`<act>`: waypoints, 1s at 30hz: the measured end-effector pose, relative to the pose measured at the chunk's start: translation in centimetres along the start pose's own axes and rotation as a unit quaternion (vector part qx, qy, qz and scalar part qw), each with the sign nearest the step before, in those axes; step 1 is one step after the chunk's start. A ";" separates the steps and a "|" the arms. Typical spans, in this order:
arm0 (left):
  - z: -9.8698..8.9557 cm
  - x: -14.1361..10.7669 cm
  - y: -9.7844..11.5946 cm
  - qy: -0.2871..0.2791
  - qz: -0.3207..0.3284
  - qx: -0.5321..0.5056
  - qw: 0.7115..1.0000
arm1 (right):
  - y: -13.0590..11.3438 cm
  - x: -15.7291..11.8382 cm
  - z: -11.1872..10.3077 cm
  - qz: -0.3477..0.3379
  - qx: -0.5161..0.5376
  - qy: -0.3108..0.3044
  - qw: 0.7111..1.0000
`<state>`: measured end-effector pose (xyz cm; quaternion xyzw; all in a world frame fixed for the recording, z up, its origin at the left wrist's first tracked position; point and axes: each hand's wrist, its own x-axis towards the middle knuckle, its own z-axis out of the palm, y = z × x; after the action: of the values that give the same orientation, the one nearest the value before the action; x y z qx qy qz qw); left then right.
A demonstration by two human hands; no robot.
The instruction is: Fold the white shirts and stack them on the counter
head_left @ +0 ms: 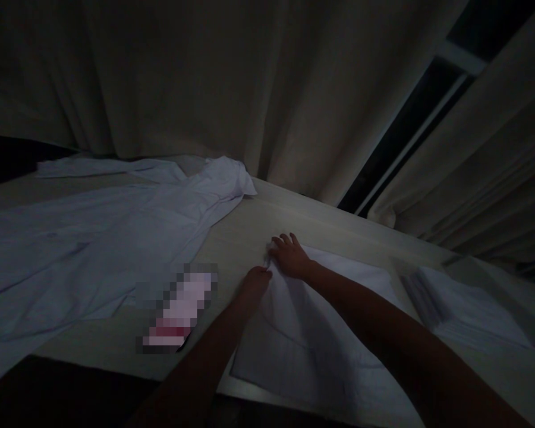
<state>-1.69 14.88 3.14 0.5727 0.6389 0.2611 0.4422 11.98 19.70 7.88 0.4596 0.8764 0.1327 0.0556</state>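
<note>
A white cloth garment (307,324), partly folded with a curved seam line and soft creases, lies beneath my arms. My left hand (256,282) pinches its far left corner, thumb pressed on the fabric. Just beyond and to the right, my right hand (289,258) holds the same edge with its fingers bent over it. A small raised bit of fabric shows between the two hands. Dim light hides the fingertips' exact grip. Left of my left forearm lies a phone (178,309) with a lit, blurred-out screen.
A white collared shirt (129,232) is spread over the left part of the pale table (258,220). At the right sits a stack of folded white cloth (468,303). Long beige curtains (182,77) hang behind the table, with a dark gap (401,131) between them.
</note>
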 end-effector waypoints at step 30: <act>-3.7 -2.2 -2.4 -0.068 0.058 0.143 0.986 | -6.0 -4.0 4.5 0.164 0.197 0.051 0.965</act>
<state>-6.17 12.94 3.46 0.6826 0.6040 0.1524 0.3820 10.52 14.01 1.82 0.5915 0.7995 -0.0123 -0.1037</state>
